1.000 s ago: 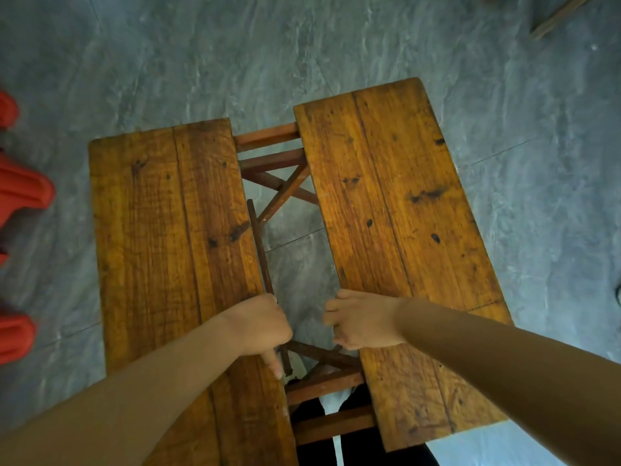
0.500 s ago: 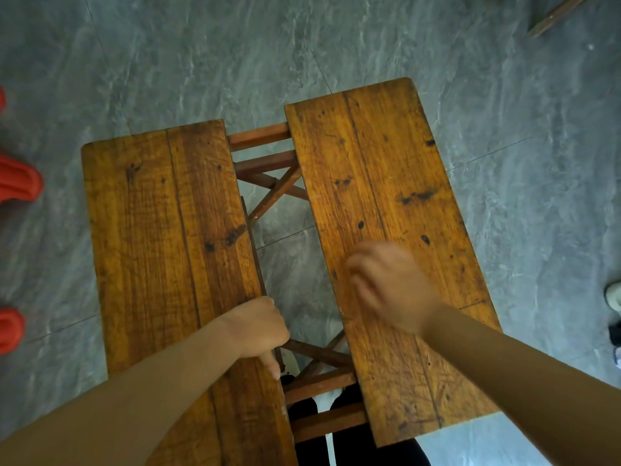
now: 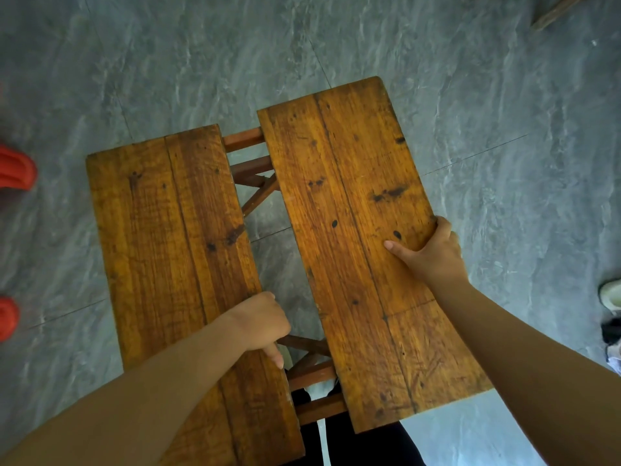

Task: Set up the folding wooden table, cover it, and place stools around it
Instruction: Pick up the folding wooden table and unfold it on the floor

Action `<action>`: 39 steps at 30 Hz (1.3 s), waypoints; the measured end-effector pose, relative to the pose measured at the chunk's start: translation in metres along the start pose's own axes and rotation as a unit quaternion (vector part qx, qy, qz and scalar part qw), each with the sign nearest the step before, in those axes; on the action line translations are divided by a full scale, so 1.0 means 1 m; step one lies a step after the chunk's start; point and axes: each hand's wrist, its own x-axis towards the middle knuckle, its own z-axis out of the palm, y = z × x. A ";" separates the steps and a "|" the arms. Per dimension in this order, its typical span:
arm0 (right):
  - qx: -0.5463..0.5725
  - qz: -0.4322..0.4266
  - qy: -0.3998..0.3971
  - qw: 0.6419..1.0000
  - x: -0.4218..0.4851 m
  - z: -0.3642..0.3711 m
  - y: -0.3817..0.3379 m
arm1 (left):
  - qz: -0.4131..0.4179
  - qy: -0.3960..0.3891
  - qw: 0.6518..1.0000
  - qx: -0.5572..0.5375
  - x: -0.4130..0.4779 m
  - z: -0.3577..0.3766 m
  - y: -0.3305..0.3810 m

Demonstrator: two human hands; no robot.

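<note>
the folding wooden bench (image 3: 353,230) is seen half opened on the grey marbled floor (image 3: 504,129), its two plank leaves split by a gap. the left leaf's inner edge is held in the left hand (image 3: 260,326) grip, the right leaf's outer edge is clasped by the right hand (image 3: 431,252). red plastic stools (image 3: 15,168) sit at far left.

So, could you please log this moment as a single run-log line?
step: unfolding table | left hand: grips left panel inner edge | right hand: grips right panel outer edge | gap between panels | cover: none
</note>
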 end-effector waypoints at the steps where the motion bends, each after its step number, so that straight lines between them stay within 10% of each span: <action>1: 0.000 -0.002 -0.006 1.000 0.002 0.001 -0.001 | -0.014 -0.014 0.998 0.058 -0.003 -0.008 0.002; 14: 0.034 -0.013 -0.004 0.999 0.011 0.004 0.005 | -0.015 0.119 0.991 0.053 0.005 -0.008 0.006; 23: 0.032 -0.008 -0.013 0.999 0.016 0.005 0.008 | -0.093 0.359 0.928 0.040 -0.018 0.035 0.006; 26: 0.040 -0.004 -0.014 0.999 0.016 0.006 0.007 | -0.337 0.459 0.811 -0.138 -0.041 0.048 0.007; 29: 0.039 0.001 -0.012 0.999 0.016 0.008 0.007 | -0.537 0.482 0.512 -0.465 -0.063 0.070 0.000; 32: 0.033 0.004 -0.014 0.999 0.018 0.010 0.009 | -0.493 0.402 0.272 -0.722 -0.067 0.092 -0.012; 39: 0.030 0.018 -0.029 0.999 0.026 0.019 0.019 | -0.420 0.382 0.302 -0.766 -0.040 0.086 -0.011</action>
